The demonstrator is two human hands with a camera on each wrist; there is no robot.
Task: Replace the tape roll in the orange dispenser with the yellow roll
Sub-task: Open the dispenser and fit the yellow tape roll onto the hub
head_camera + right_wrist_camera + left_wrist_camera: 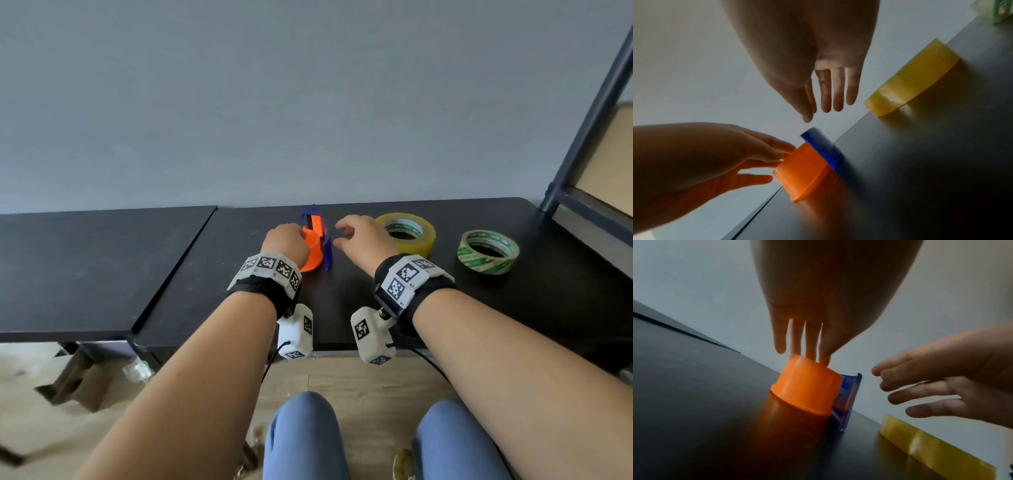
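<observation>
The orange dispenser [313,257] stands on the black table [359,305], its bare orange drum [807,386] fixed against a blue side plate [850,394]. My left hand [301,236] touches the drum's upper rim with straight fingers [809,350]; no roll shows on the drum. Just right of the blue plate [820,146], my right hand [342,233] hovers with fingers loosely spread, holding nothing. The yellow roll [416,241] lies flat right behind that hand, also seen in the wrist views [914,78].
A green-printed tape roll [486,262] lies flat to the right of the yellow one. A dark metal shelf frame [589,120] rises at the table's right end. A second black table [85,267] adjoins on the left. The wall runs close behind.
</observation>
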